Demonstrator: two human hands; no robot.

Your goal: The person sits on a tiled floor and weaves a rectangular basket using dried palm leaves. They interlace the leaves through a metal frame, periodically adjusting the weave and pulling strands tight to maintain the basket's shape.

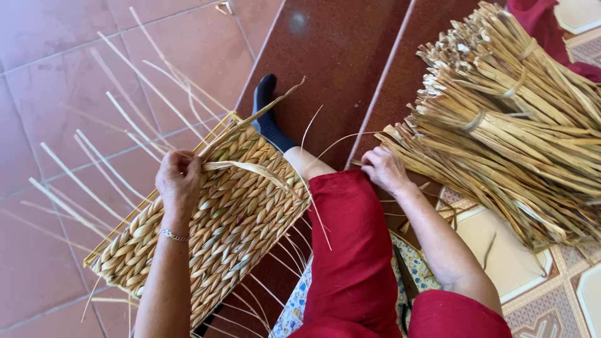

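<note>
A half-woven straw basket [231, 213] lies tilted against my leg in red trousers [350, 250], with thin pale stakes sticking out of its rim. My left hand [179, 181] rests on the basket's upper edge, fingers closed on a flat straw strand [250, 168] that arcs to the right across the weave. My right hand [383, 168] reaches to the near end of a big bundle of dried straw [507, 119] and pinches a strand there. A silver bracelet circles my left wrist.
My foot in a dark sock [266, 112] points away over dark red steps. Red floor tiles [56, 75] spread to the left. The straw bundles are tied with straw bands and lie on patterned tiles [551, 300]. A floral cloth [300, 300] lies under my legs.
</note>
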